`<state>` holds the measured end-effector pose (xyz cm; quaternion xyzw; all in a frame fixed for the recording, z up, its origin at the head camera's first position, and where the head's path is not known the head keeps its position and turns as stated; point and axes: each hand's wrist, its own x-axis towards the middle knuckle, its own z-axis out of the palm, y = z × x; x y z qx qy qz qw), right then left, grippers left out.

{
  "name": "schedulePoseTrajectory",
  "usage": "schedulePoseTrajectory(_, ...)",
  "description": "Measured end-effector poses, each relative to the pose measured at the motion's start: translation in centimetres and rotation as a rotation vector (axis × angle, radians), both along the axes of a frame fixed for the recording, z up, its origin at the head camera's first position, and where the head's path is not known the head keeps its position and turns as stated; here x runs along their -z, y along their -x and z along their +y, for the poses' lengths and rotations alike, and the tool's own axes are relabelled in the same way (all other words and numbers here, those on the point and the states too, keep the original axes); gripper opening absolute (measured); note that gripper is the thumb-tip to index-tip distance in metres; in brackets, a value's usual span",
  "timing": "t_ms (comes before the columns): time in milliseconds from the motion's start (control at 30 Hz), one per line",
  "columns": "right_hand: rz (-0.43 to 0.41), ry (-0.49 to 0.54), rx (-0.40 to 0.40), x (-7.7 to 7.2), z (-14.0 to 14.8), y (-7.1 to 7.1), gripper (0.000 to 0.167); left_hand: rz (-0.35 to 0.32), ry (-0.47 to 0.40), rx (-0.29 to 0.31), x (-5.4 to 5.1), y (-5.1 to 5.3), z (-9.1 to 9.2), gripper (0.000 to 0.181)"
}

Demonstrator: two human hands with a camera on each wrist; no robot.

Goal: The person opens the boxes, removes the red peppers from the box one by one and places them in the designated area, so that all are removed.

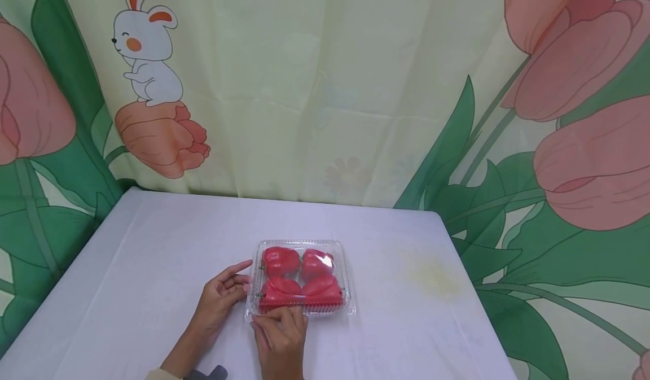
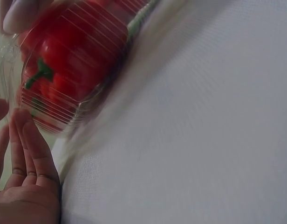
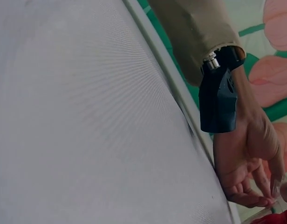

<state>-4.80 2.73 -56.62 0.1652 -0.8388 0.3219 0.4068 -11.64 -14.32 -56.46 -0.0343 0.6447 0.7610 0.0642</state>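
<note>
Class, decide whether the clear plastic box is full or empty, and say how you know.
Full, or nearly so: in the head view, four red peppers show through the clear plastic box, taking up most of it.

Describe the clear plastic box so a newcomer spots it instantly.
At the white cloth-covered table, find the bare left hand and right hand. Both are at the clear, squarish plastic box. Unlike its neighbours, it's see-through, with red bell peppers inside.

White-clothed table point(image 1: 401, 312), clear box point(image 1: 299, 244) of red peppers point(image 1: 281, 262)
</note>
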Motion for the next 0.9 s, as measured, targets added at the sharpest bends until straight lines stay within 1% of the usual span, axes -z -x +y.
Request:
schedulePoseTrajectory(200, -0.005, 0.024, 0.011, 0.0, -0.2, 0.1, 0.018, 0.002, 0.023, -0.015, 0.0, 0.0, 0.1, 0.059)
schedulePoseTrajectory(400, 0.037, 0.038, 0.018, -0.3, -0.1, 0.3, 0.019, -0.020, 0.059, -0.044, 0.0, 0.0, 0.4, 0.056)
schedulePoseTrajectory(467, 0.048, 0.045, 0.011, -0.7, -0.1, 0.4, 0.021, -0.033, 0.066, -0.054, -0.1, 0.0, 0.6, 0.055)
schedulePoseTrajectory(633, 0.046, 0.050, 0.003, -1.8, 0.1, 0.5, 0.024, -0.058, 0.083, -0.061, -0.2, 0.1, 0.7, 0.054)
schedulePoseTrajectory(767, 0.054, 0.048, 0.003, -2.6, 0.1, 0.7, 0.027, -0.060, 0.099, -0.061, -0.3, 0.1, 0.7, 0.054)
schedulePoseTrajectory(900, 0.061, 0.054, -0.014, -3.5, 0.2, 1.1, 0.029, -0.063, 0.110, -0.065, -0.3, 0.1, 0.7, 0.054)
